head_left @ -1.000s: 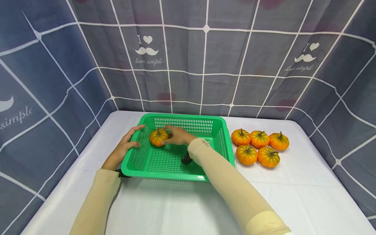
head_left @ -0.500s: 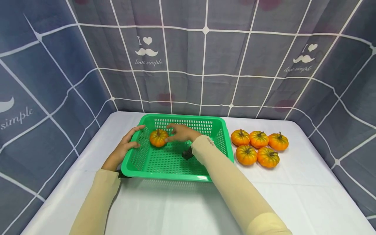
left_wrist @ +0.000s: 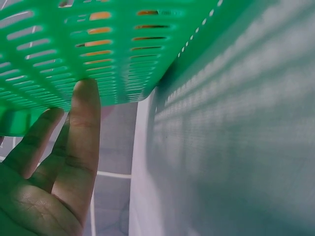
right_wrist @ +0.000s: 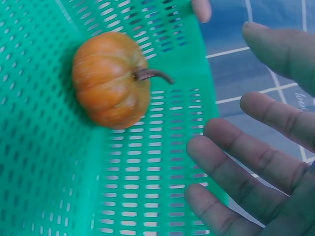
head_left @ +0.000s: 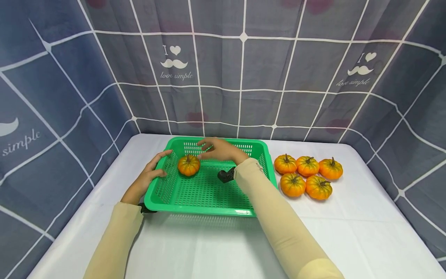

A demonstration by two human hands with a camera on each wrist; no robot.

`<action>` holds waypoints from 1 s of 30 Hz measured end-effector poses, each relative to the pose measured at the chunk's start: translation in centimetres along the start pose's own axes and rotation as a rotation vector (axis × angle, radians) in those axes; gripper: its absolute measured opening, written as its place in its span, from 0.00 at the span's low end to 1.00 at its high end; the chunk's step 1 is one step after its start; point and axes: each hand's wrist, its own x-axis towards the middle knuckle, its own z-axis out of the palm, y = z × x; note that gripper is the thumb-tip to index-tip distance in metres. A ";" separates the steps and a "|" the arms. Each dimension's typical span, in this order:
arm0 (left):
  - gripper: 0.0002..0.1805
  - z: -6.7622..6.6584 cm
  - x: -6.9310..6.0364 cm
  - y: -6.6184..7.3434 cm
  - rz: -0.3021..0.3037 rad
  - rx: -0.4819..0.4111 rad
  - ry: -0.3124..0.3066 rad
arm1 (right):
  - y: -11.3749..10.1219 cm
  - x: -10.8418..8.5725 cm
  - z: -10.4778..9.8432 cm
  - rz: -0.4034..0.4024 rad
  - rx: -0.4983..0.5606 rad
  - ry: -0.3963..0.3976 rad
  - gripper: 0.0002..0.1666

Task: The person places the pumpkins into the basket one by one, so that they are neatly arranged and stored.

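Observation:
One orange pumpkin (head_left: pixel 189 165) sits upright in the back left part of the green basket (head_left: pixel 209 210). My left hand (head_left: pixel 144 179) is at the basket's left side, thumb over the rim; in the left wrist view its fingers (left_wrist: pixel 84 128) touch the slotted outer wall. Above the back of the basket is my right hand (head_left: pixel 221 149), just right of the pumpkin and holding nothing. The right wrist view shows its fingers (right_wrist: pixel 246 177) spread apart, with a gap between them and the pumpkin (right_wrist: pixel 112 81).
Several more pumpkins (head_left: pixel 292 184) stand in two rows on the white table (head_left: pixel 362 232), close to the basket's right side. A grey-blue checked curtain (head_left: pixel 223 69) surrounds the table's back and sides. A black device (head_left: pixel 226 175) hangs below my right wrist.
My right hand has let go of the pumpkin in the basket and moved up and to the right. My left hand has stayed at the basket's left side.

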 end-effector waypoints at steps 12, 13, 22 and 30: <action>0.49 0.0 0.0 0.1 0.007 0.022 0.005 | -0.6 -2.3 -2.1 -0.107 0.154 0.112 0.31; 0.49 0.0 0.0 0.1 0.003 0.019 0.007 | -0.6 -2.5 -2.3 -0.115 0.160 0.126 0.31; 0.50 0.0 0.0 0.2 -0.009 0.017 0.011 | -0.6 -4.7 -3.5 -0.168 0.224 0.190 0.30; 0.49 0.1 0.1 0.2 0.000 0.006 0.014 | -0.8 -6.9 -4.2 -0.189 0.255 0.192 0.29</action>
